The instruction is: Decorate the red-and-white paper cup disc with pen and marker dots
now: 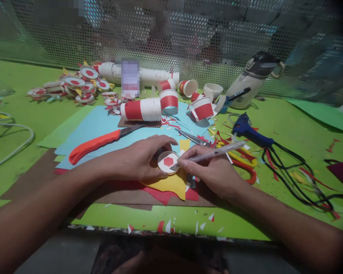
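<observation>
My left hand (141, 160) grips a small white round cup piece (167, 161) with a red hexagon on its face, pressed down on a sheet of yellow paper (171, 183). My right hand (213, 171) holds a pen (214, 152) whose tip touches the right edge of the round piece. Both hands rest on layered red, brown and blue paper near the front of the green table (288, 125).
An orange-handled knife (98, 142) lies left of my hands, scissors (193, 139) and red-handled scissors (247, 169) to the right. A blue glue gun (247, 129) with black cord, red-and-white paper cups (141, 110), finished round pieces (74, 85), a white bottle (251, 82), a mesh fence behind.
</observation>
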The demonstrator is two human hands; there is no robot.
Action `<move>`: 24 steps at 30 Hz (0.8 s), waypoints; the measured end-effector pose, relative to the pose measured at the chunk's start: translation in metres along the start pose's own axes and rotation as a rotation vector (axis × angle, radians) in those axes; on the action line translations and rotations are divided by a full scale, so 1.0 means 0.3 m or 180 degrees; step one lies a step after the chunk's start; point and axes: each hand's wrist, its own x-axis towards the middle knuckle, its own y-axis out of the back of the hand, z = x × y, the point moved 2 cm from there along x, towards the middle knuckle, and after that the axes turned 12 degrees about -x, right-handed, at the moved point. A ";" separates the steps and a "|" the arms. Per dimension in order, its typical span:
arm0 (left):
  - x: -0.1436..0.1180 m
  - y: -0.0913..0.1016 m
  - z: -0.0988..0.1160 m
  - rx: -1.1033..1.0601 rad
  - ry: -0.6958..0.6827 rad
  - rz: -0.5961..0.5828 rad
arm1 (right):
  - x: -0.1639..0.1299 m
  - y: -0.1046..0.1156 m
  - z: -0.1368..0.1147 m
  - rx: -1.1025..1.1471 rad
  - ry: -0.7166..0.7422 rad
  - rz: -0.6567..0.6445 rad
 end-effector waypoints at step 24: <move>0.003 0.001 0.002 0.0066 0.0024 -0.0009 | -0.004 -0.006 0.001 0.0069 -0.0093 0.0069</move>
